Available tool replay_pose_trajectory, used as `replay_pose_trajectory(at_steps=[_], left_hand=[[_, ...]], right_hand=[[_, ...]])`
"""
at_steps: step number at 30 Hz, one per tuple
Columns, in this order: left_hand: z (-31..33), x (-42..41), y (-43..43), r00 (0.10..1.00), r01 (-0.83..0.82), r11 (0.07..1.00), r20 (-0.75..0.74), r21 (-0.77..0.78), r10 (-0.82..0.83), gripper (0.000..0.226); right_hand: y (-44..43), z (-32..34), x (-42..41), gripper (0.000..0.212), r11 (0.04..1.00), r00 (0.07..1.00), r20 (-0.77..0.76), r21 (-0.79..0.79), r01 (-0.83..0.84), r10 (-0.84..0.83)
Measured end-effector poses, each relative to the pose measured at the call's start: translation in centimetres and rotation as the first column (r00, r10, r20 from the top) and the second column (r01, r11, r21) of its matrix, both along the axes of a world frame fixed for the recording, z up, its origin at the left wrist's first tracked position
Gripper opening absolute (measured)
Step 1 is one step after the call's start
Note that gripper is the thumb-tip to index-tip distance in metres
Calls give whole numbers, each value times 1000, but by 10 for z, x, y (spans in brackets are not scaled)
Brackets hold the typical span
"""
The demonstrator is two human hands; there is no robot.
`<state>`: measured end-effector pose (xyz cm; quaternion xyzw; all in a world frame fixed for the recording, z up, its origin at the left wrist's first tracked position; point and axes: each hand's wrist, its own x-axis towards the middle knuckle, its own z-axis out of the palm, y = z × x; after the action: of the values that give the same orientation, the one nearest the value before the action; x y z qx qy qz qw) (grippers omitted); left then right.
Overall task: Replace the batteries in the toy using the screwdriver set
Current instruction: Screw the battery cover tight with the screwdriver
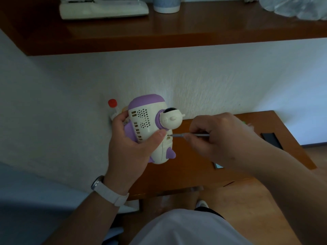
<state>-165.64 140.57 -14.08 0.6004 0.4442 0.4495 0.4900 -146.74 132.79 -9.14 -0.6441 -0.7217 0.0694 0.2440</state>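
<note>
A cream and purple rocket-shaped toy [141, 121] with a small round astronaut head on its side is held in the air over a low wooden table [185, 175]. My left hand [129, 147] grips the toy's body, thumb lying across its lower part. My right hand [212, 137] pinches a thin grey screwdriver [187, 135], held level, with its tip against the toy's shell just right of my left thumb. The screwdriver's rear end is hidden inside my right hand.
A red-capped bottle [113, 107] stands behind the toy by the white wall. A dark flat case [271, 140] lies on the table's right side, and a small card [218, 165] peeks from under my right forearm. A wooden shelf [177, 34] with a cup runs overhead.
</note>
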Motion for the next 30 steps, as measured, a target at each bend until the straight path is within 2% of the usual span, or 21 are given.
replay_pose_trajectory(at_steps=[5,9,14,19,23,26,30], left_hand=[[-2,-1,1,1000,2,1000,7,-20,-2,70],[-5,-2,1,1000,-1,1000,-13,-20,0,81],[-10,-2,2,999,4,999,-32,-36,-5,81],[-16,1,6,1000,2,997,-13,-74,-3,72],[-18,3,8,1000,2,997,-11,-79,-3,75],[-21,4,8,1000,3,997,-29,-78,-5,72],[-24,6,8,1000,6,996,-25,-90,-9,72]], right_hand=[[1,3,-5,16,999,998,47,-36,33,-31],[2,4,-6,22,999,999,52,-42,13,-10],[9,-2,-3,30,998,1000,18,-61,3,-2],[5,-6,-2,10,990,998,59,-136,29,-21],[3,-8,-2,23,994,997,82,-111,18,-8],[3,-4,-1,27,984,987,157,-171,48,-21],[5,-12,3,33,986,996,83,-165,1,13]])
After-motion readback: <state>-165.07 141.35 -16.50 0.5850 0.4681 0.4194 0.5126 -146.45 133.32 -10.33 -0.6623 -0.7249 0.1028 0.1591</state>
